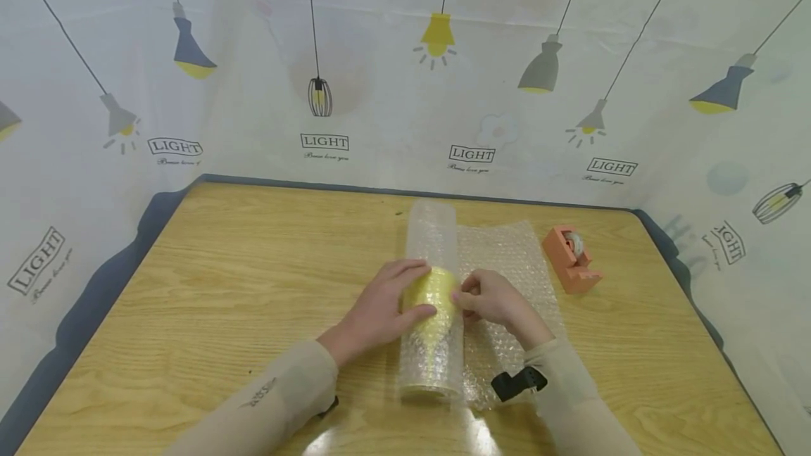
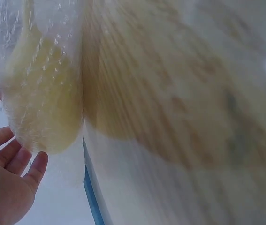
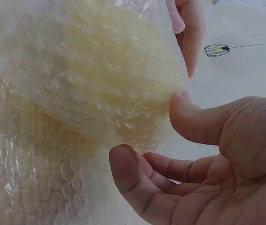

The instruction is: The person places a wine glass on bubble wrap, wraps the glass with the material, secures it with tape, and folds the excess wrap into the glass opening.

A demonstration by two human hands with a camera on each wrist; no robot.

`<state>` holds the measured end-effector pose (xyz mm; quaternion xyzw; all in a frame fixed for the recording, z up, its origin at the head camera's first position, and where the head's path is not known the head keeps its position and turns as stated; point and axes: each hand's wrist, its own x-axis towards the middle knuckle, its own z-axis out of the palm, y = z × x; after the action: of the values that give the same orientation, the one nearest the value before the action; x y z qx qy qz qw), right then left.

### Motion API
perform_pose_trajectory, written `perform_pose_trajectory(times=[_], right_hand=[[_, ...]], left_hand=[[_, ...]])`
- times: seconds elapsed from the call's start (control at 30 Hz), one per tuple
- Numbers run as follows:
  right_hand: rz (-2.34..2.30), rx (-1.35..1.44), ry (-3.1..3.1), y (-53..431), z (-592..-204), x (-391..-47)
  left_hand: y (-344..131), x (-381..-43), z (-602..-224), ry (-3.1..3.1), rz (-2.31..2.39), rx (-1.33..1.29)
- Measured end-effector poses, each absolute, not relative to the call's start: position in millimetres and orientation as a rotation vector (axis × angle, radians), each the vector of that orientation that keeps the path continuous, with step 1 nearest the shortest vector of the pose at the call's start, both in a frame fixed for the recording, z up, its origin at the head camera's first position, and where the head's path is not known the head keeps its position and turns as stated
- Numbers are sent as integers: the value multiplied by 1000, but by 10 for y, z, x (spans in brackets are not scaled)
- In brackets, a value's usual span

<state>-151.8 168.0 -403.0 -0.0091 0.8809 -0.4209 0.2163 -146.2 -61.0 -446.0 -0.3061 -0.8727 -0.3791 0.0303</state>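
Observation:
A yellow stemmed glass (image 1: 436,294) lies on its side inside rolled bubble wrap (image 1: 432,220), its base towards the near edge. From the left, my left hand (image 1: 383,305) rests on the roll, thumb and fingers spread over the yellow bowl. In the left wrist view its fingers (image 2: 18,161) lie loosely against the wrap near the bowl's rim. On the other side, my right hand (image 1: 494,298) pinches the wrap between thumb and bent index finger beside the bowl. The right wrist view shows that thumb (image 3: 189,112) against the wrapped side, index fingertip just below.
A flat sheet of bubble wrap (image 1: 507,259) extends right from the roll, under my right hand. Beyond it stands an orange tape dispenser (image 1: 570,259) with a tape roll. The wooden table (image 1: 253,266) is bordered at back and sides by a lamp-printed curtain (image 1: 393,90).

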Motion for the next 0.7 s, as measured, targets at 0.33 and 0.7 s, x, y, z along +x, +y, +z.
perform_pose_trajectory(times=[0.33,0.7], right_hand=[[-1092,-40,2520,1730,-4002,-1490],[-1209,-68,2444,1795,-4021,-1483]], left_hand=[[-511,-1467,-4454,-2671,-1154,-967],[-404,-1468,-4410,-2659,-1108,-998]])
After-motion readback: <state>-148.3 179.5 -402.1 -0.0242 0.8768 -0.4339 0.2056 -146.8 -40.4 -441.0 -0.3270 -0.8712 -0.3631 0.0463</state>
